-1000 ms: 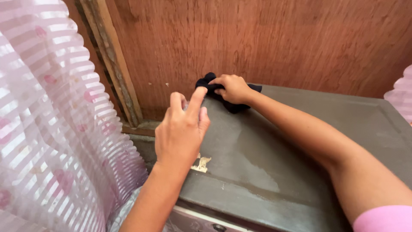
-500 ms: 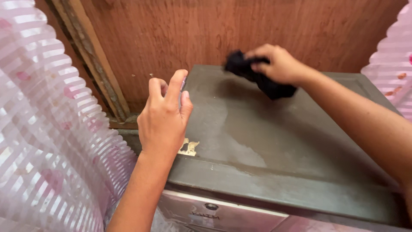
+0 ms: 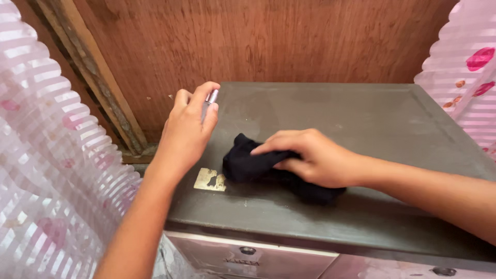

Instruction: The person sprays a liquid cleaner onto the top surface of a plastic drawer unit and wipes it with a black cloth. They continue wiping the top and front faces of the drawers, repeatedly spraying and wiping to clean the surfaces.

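The right hand (image 3: 315, 163) presses a soft, limp, likely light black cloth (image 3: 258, 165) flat, fingers spread over its bunched middle, near the grey cabinet top's (image 3: 361, 119) near-left edge, while the left hand (image 3: 186, 132) pinches a small silvery tube (image 3: 211, 98).

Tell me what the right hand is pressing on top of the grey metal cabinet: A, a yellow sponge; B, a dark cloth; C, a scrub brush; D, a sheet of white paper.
B: the right hand lies flat on a bunched dark cloth on the grey cabinet top, while the left hand holds a small silver-tipped object nearby.
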